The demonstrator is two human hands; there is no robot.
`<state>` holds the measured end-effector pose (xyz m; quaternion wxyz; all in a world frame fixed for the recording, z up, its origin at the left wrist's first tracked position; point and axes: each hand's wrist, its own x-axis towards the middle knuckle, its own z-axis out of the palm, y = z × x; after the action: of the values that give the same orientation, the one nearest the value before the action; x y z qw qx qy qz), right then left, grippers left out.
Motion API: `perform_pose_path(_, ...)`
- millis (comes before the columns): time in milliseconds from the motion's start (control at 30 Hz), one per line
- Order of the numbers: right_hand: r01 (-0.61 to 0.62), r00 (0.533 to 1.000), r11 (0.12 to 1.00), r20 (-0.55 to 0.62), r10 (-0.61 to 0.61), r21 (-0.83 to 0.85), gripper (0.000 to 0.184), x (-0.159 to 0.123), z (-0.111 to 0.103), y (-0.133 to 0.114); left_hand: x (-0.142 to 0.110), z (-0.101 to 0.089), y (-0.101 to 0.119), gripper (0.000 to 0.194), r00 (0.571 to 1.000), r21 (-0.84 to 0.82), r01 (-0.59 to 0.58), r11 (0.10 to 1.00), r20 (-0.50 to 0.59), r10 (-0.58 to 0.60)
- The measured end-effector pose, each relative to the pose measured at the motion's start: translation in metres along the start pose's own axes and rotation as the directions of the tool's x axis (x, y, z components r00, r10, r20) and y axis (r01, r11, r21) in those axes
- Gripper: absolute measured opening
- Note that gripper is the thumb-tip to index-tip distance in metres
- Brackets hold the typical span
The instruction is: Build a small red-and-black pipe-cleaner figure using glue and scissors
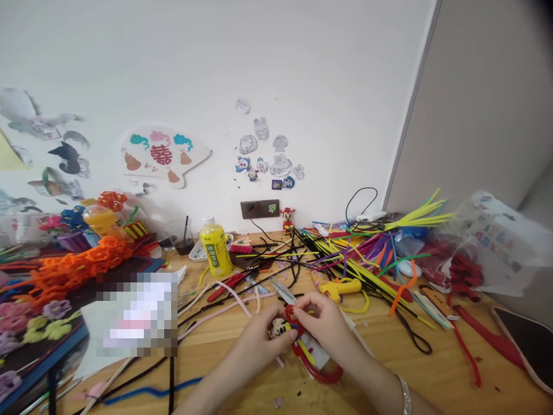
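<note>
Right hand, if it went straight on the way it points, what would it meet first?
The right hand would meet the red pipe cleaner loop at its fingertips, though depth is hard to judge from this view.

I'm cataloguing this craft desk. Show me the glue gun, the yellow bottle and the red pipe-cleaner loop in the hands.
Glue gun (pixel 341 286): head view, on its yellow body.
Yellow bottle (pixel 216 251): head view, on its label.
Red pipe-cleaner loop (pixel 322 379): head view, on its lower curve.

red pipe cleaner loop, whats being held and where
The fingers of the right hand pinch the red pipe cleaner near its top; the left hand holds a small figure against it.
</note>
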<state>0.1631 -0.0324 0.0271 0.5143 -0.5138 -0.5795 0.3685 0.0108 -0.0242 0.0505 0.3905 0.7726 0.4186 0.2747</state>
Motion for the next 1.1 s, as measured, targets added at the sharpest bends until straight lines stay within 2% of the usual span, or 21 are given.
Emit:
perform_pose_path(233,0.062,0.998,0.998,0.014,-0.062,-0.007,0.005,0.001,-0.002,0.001,-0.001,0.000,0.004,0.016,0.998,0.049,0.046,0.998,0.028,-0.048)
perform_pose_path(767,-0.009,1.000,0.996,-0.009,0.010,0.090,0.008,0.001,0.002,0.004,0.000,0.004,-0.003,0.018,0.999,-0.040,0.035,0.999,0.034,-0.034)
perform_pose_path(867,-0.042,0.999,0.994,-0.013,0.043,0.102,0.009,0.001,0.002,0.001,0.002,0.006,-0.005,0.025,0.999,-0.074,0.033,0.997,0.015,-0.032)
perform_pose_path(967,-0.052,0.999,0.989,-0.001,0.052,0.138,0.010,0.001,0.003,0.001,0.003,0.009,-0.010,0.031,0.997,-0.111,0.067,0.992,-0.019,-0.070)
perform_pose_path(1100,-0.049,0.998,0.983,0.039,0.043,0.177,0.011,0.001,0.003,0.002,0.005,0.013,-0.018,0.032,0.988,-0.196,0.152,0.969,0.028,-0.150)
